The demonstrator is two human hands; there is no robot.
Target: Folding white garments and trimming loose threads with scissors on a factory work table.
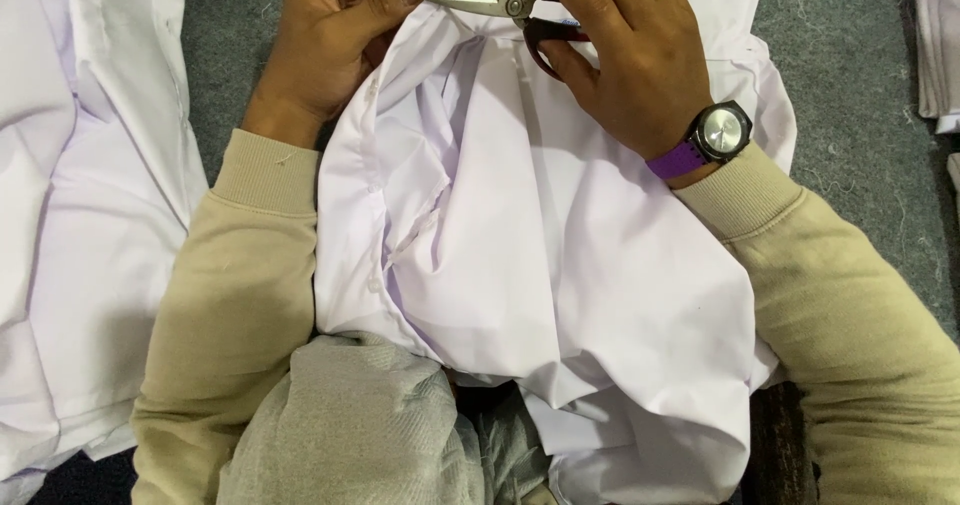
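1. Up top, the right hand (pixel 625 60) grips the dark red handles of the scissors (pixel 500 3), fingers clamped through the loops.
2. Their steel blades lie nearly shut, tips pointing toward the left hand (pixel 330 40).
3. That left hand's fingers are pinched on the fabric of the white shirt (pixel 560 265) just below the blade tips.
4. This shirt lies bunched over the person's lap.
5. More white garments (pixel 80 215) lie on the grey bench (pixel 860 85) at left.
6. A purple-strapped wristwatch (pixel 720 133) sits on the right wrist.
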